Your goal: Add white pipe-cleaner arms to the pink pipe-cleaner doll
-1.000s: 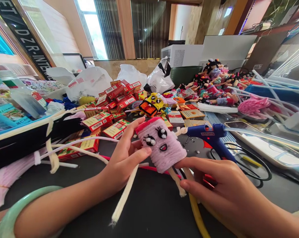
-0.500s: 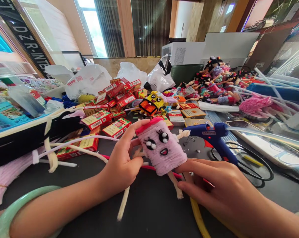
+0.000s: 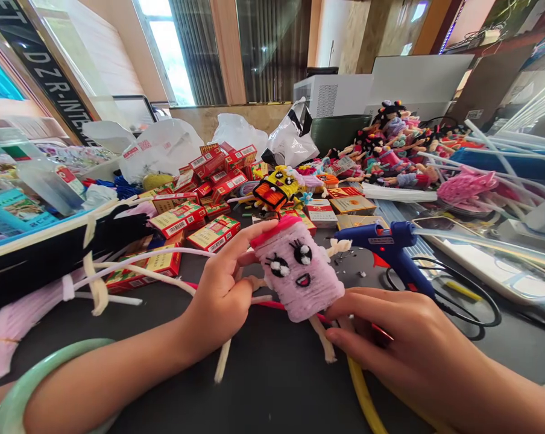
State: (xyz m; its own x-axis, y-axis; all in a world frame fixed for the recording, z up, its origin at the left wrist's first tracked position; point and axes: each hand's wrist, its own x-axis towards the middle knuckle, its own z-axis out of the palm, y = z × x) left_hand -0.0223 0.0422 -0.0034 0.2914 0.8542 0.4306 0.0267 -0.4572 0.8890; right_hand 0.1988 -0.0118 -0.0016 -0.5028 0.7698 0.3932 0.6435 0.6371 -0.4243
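Note:
A pink pipe-cleaner doll point(image 3: 288, 292) with a boxy body, a red top edge, large black-and-white eyes and a small open mouth is held up, tilted, over the dark table. My left hand point(image 3: 222, 289) grips its left side, forefinger along the top edge and thumb bent below. My right hand point(image 3: 394, 331) has its fingers closed at the lower right corner, by a cream leg point(image 3: 323, 340); what lies inside its palm is mostly hidden. A cream arm point(image 3: 339, 247) sticks out on the doll's right. Below my left hand hangs a cream stem point(image 3: 222, 361).
Behind the doll's right side lies a blue glue gun point(image 3: 392, 238) with its black cable point(image 3: 485, 310). Red-and-yellow small boxes point(image 3: 177, 220) are heaped at left centre, near a yellow doll point(image 3: 279, 187). Farther right are piled dolls point(image 3: 390, 157) and a phone point(image 3: 475, 265).
The pink doll has shifted slightly right in both hands. The cream stem below my left hand has moved up a little. Both hands keep their hold.

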